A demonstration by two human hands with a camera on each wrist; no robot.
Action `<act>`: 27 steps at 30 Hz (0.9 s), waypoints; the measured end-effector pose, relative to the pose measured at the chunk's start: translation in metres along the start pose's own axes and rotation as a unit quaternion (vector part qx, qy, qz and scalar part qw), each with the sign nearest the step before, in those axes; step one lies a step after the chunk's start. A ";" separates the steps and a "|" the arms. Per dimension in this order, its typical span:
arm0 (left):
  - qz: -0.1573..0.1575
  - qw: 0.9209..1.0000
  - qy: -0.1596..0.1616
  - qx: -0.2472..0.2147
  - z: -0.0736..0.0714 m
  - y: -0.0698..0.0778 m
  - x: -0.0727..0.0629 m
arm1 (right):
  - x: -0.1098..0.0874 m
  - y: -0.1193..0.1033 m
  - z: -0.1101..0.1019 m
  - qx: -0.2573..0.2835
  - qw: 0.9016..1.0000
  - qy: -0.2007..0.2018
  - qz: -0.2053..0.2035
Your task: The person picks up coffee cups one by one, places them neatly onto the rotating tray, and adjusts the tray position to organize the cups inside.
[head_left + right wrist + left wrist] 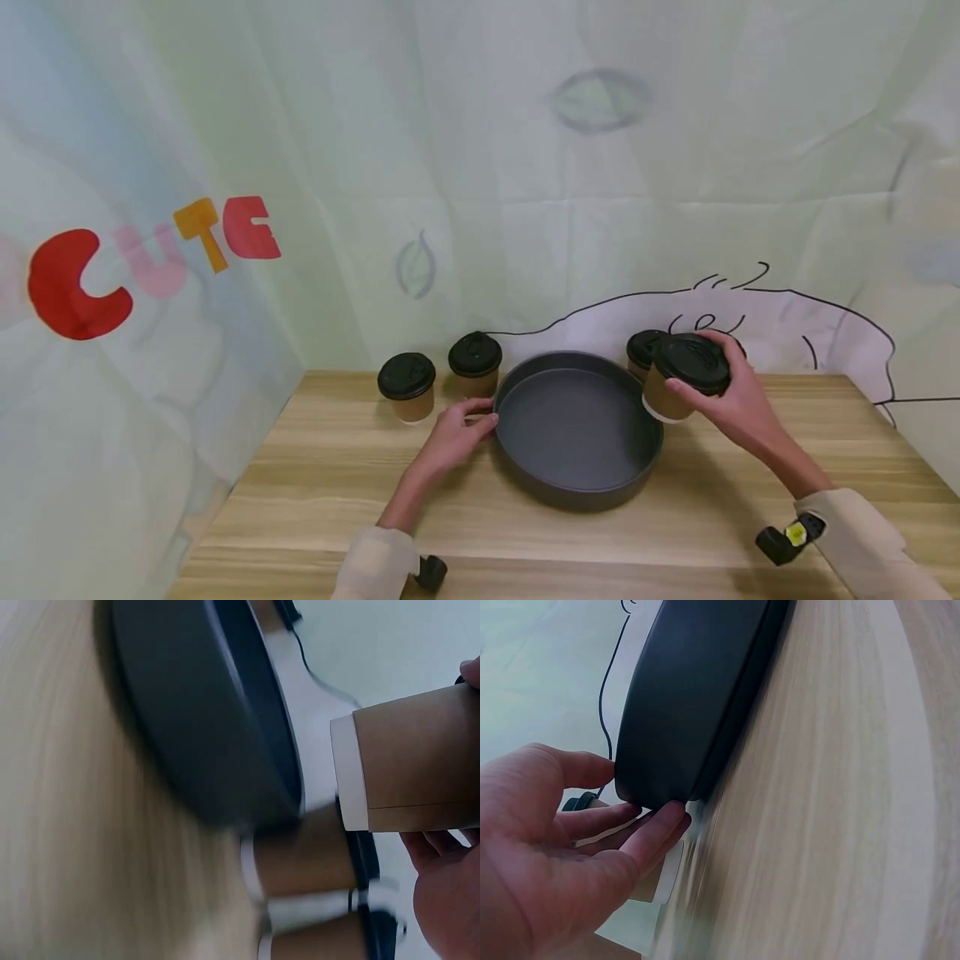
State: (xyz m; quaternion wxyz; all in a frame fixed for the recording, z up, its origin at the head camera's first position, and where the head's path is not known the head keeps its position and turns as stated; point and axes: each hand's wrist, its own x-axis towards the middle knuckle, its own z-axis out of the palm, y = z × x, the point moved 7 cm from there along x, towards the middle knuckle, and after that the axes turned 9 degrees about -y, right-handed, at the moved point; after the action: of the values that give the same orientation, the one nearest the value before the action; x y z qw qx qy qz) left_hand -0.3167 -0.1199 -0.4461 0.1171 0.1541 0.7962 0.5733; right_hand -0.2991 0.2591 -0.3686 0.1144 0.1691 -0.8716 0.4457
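Now the right hand (741,402) wraps its grip snugly round the upper part of a black-lidded paper cup (664,398), held tilted off the desk (322,492) by the right rim of a round gray pan (581,433), perhaps lifted to clear that edge. Meanwhile the left hand's (453,433) grip is loosely spread, fingertips against the pan's outer wall without clasping anything, likely steadying it mid-desk, with two lidded cups (414,407) standing left of it and another lidded cup (642,347) behind the raised one.
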 end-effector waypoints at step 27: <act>-0.013 1.000 -0.001 0.007 -0.001 -0.005 0.002 | 0.064 -0.063 0.166 0.121 0.971 -0.205 -0.018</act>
State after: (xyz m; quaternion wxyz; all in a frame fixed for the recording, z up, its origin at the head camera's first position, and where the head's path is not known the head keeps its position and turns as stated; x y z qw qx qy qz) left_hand -0.3192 -0.1213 -0.4504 0.1238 0.1452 0.8022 0.5657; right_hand -0.3403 0.0767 -0.3954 -0.0798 0.2850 -0.8128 0.5017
